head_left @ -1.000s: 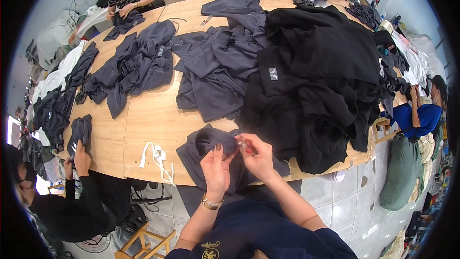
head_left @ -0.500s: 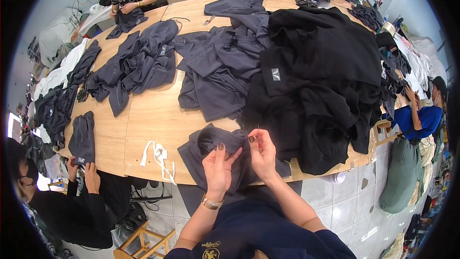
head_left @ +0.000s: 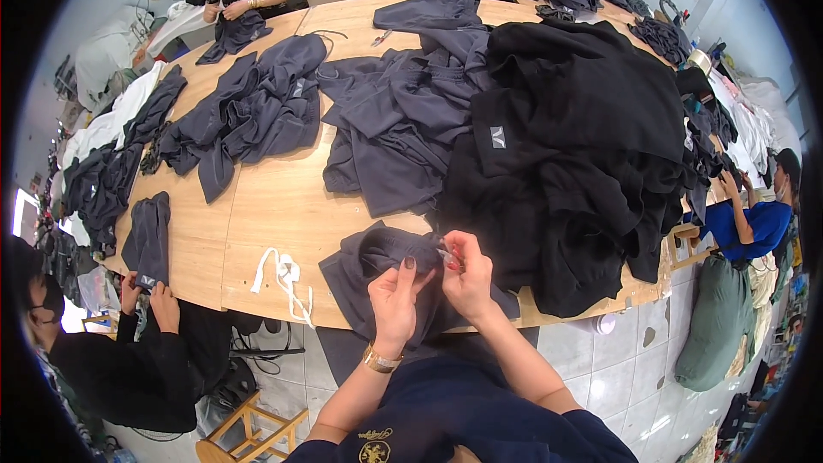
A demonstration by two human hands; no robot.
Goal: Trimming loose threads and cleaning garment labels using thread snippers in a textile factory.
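Note:
A dark grey garment (head_left: 351,279) lies bunched at the table's near edge, partly hanging over it. My left hand (head_left: 396,296) pinches its gathered edge between thumb and fingers. Just to the right, my right hand (head_left: 468,279) is closed around small thread snips (head_left: 447,257) with red on the handle and a pale metal tip, held close to the cloth. The fingers hide most of the snips. Beyond my hands, a heap of black garments (head_left: 583,111) and a pile of grey garments (head_left: 394,120) cover the table.
White cord (head_left: 287,279) lies on the wooden table (head_left: 257,223) to my left. Another pair of snips (head_left: 381,37) rests near the far edge. A person at the left holds a grey garment (head_left: 150,236); others work at the far side and right. A wooden stool (head_left: 253,433) stands lower left.
My right hand has turned slightly, and the red-handled snips now show between its fingers. My left hand keeps its pinch on the garment. The view has shifted a little.

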